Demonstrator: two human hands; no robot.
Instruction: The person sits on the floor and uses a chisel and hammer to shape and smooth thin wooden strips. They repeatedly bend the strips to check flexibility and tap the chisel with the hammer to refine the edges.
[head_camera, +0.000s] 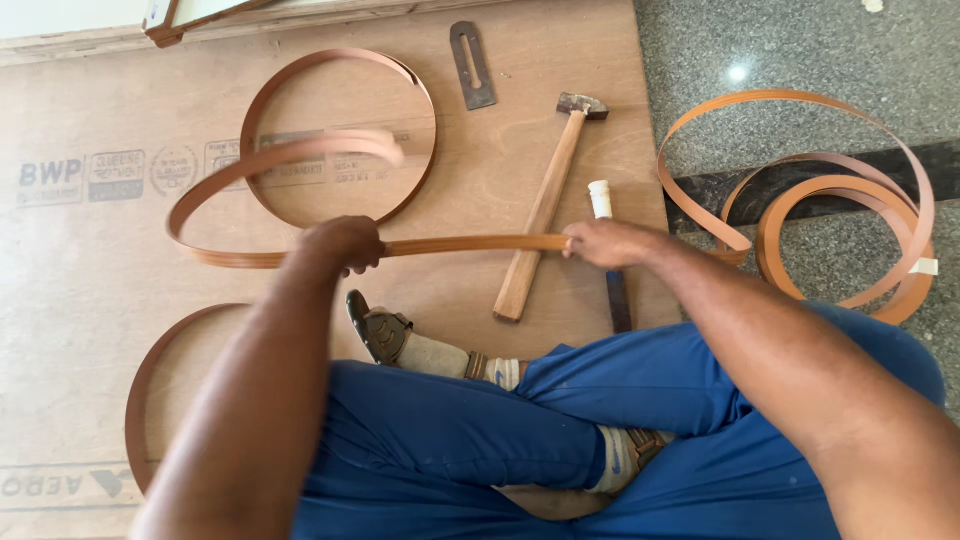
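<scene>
Fig. | we saw L hand (342, 245) & R hand (600, 243) both gripping the strip (470, 243) | risk: strip could've kinked w/ tight bending, or snagged hammer (545, 205).

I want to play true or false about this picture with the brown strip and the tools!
1. Both hands hold the brown strip. True: the left hand and right hand grip a straight stretch of it.
2. The hammer is in the right hand. False: it lies on the plywood board.
3. The person wears blue trousers. True.
4. The flat metal blade lies on the stone floor. False: it lies on the board, above the hammer in the picture.
</scene>
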